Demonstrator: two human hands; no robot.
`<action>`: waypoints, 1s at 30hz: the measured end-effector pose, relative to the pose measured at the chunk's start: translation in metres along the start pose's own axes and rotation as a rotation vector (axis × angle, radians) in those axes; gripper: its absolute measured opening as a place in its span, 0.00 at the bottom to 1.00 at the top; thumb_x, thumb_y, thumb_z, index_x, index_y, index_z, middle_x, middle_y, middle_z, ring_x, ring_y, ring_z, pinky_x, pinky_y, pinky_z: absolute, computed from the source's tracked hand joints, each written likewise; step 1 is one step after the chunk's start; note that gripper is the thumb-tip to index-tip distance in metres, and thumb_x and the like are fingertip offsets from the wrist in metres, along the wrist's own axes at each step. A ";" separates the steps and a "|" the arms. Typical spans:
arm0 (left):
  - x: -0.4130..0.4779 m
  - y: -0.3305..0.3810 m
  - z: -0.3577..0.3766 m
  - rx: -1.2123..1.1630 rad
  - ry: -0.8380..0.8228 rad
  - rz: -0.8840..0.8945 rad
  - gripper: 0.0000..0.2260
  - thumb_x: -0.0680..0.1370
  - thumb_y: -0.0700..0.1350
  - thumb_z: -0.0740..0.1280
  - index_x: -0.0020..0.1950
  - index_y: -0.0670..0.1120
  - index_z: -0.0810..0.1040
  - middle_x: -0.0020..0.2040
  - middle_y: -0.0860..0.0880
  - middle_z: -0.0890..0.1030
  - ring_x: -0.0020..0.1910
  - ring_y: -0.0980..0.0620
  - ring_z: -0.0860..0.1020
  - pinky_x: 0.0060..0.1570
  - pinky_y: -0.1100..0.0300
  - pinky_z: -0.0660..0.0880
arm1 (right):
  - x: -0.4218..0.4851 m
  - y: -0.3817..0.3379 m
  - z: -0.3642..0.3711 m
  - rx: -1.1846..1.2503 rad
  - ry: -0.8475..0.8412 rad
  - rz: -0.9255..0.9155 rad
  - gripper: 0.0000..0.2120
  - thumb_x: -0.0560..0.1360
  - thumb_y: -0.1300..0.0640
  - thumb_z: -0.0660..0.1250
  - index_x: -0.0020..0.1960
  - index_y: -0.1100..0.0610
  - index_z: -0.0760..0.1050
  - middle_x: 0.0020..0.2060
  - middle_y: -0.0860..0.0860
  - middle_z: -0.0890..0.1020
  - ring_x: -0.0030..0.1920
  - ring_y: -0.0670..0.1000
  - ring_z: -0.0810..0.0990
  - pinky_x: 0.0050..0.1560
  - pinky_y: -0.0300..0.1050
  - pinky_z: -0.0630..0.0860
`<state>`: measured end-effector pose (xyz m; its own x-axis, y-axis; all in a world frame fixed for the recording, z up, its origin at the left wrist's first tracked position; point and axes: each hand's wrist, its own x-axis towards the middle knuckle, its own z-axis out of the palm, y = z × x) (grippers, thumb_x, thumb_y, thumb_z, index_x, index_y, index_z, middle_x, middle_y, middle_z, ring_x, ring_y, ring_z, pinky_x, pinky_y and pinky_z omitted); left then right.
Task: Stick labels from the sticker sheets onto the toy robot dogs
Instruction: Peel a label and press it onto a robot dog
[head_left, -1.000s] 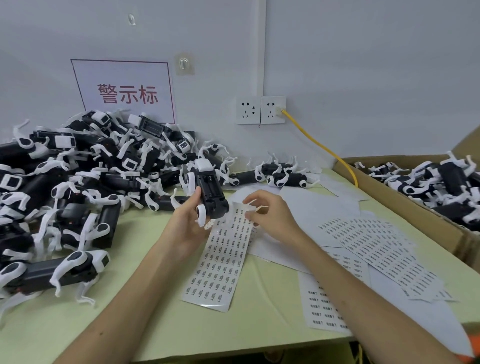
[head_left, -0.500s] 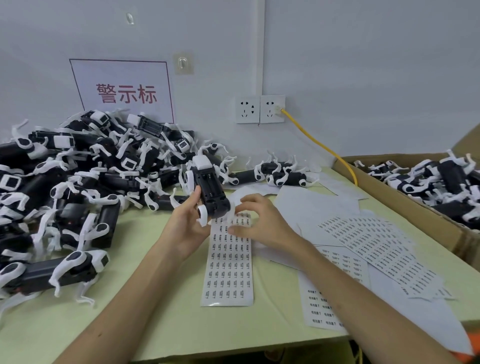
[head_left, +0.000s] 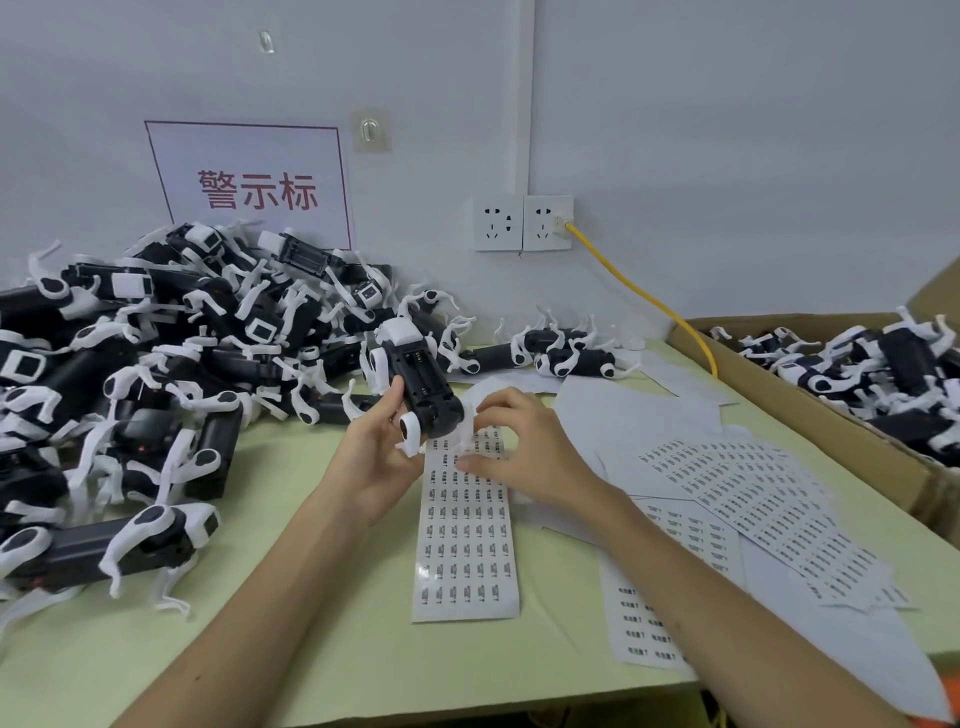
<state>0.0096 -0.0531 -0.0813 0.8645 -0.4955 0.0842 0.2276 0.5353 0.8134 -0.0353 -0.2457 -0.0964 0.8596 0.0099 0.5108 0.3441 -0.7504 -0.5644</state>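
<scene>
Far right: open cardboard box (head_left: 789, 402), heaped with black-and-white toy robot dogs (head_left: 883, 364). Far left, loose on the green table (head_left: 311, 649): a much bigger pile of the same dogs (head_left: 182, 353).

Left hand (head_left: 374, 457) wrapped round one toy dog (head_left: 423, 379), belly up, held just above the far end of a sticker sheet (head_left: 467, 545) lying flat at centre. Right hand (head_left: 524, 452) with bent fingertips down on that sheet's far end; whether pinching a label, cannot tell. More sticker sheets (head_left: 753, 499) fanned out to the right.

On the wall, a white sign (head_left: 254, 187) with red characters "警示标". Print on the labels too small to read.
</scene>
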 end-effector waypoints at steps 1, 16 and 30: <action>0.000 0.000 -0.001 -0.012 -0.002 -0.002 0.15 0.80 0.54 0.67 0.58 0.47 0.86 0.59 0.42 0.84 0.54 0.46 0.84 0.47 0.52 0.82 | 0.000 0.000 0.000 0.010 -0.017 0.010 0.15 0.67 0.45 0.82 0.49 0.48 0.83 0.54 0.41 0.77 0.60 0.47 0.75 0.67 0.54 0.69; -0.001 0.000 0.003 -0.005 -0.051 -0.043 0.15 0.80 0.55 0.67 0.56 0.48 0.88 0.60 0.43 0.85 0.56 0.45 0.85 0.50 0.51 0.82 | 0.000 0.007 0.003 0.138 -0.052 0.094 0.07 0.71 0.55 0.80 0.40 0.49 0.83 0.41 0.43 0.81 0.40 0.38 0.78 0.40 0.29 0.72; 0.006 -0.005 -0.008 0.050 -0.149 -0.190 0.24 0.80 0.51 0.70 0.74 0.43 0.75 0.59 0.46 0.85 0.52 0.47 0.85 0.52 0.55 0.78 | 0.001 0.011 0.005 0.062 -0.184 0.177 0.04 0.75 0.59 0.74 0.45 0.58 0.87 0.43 0.54 0.86 0.46 0.54 0.84 0.51 0.56 0.79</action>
<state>0.0174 -0.0534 -0.0890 0.7318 -0.6814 0.0080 0.3543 0.3906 0.8497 -0.0288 -0.2509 -0.1051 0.9609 0.0063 0.2768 0.1993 -0.7096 -0.6758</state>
